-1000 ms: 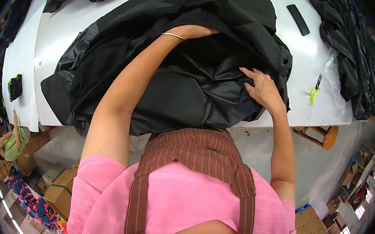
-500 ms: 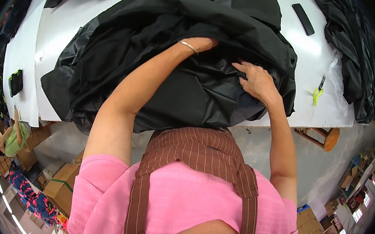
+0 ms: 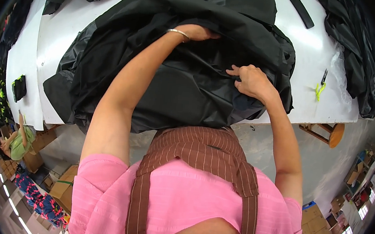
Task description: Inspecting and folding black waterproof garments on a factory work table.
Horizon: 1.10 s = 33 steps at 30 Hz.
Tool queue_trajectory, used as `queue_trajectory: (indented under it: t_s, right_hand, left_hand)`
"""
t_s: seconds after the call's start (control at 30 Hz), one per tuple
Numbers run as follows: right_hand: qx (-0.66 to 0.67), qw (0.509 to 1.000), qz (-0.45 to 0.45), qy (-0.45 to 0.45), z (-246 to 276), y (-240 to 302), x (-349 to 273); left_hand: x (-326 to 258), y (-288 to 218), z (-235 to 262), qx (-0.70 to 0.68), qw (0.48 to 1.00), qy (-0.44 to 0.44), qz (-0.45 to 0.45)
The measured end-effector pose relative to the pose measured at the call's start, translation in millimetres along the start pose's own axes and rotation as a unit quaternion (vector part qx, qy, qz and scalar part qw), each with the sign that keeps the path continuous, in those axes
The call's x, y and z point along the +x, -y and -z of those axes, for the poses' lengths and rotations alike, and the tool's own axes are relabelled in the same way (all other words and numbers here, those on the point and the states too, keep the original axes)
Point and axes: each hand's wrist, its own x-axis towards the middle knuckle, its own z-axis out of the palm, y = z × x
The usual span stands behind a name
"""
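Note:
A large heap of black, slightly shiny cloth (image 3: pixel 185 89), like a garment, covers the middle of the table before me. My left hand (image 3: pixel 198 33), with a bangle at the wrist, grips the upper layer at a fold, and its fingertips are partly hidden in the cloth. To the right and somewhat nearer, my right hand (image 3: pixel 251 82) rests on the same cloth. Its fingers are curled onto the material, the index finger pointing left. A dark hollow between the layers lies between my two hands.
On the white table (image 3: pixel 320 48) lie a black oblong item (image 3: pixel 301 12), yellow-handled snips (image 3: pixel 320 87) and clear plastic film (image 3: pixel 339 75). More black garments (image 3: pixel 360 57) pile at the far right and far left. A wooden stool (image 3: pixel 335 135) stands below the right edge. Another person (image 3: pixel 19 142) is at far left.
My left hand has moved slightly away from me and left, with the upper layer raised and the hollow wider. My right hand has shifted little, its fingers curled more.

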Motion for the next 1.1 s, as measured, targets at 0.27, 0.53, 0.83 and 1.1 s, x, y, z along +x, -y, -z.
queue_trajectory:
  t_s: [0.27,0.53,0.83,1.1]
  right_hand:
    - [0.116,0.993,-0.032,0.009,23,5,-4]
    - [0.508,0.858,-0.037,-0.063,38,-7,-13]
    - [0.466,0.846,-0.039,-0.256,9,13,3]
    - [0.288,0.869,-0.107,-0.389,7,35,20]
  left_hand:
    - [-7,-9,-55,0.188,0.943,-0.251,-0.114]
    - [-16,-36,-15,0.073,0.987,-0.128,-0.058]
    - [-23,-44,2,-0.042,0.996,0.059,0.045]
    - [-38,-61,-15,-0.249,0.966,-0.051,0.042]
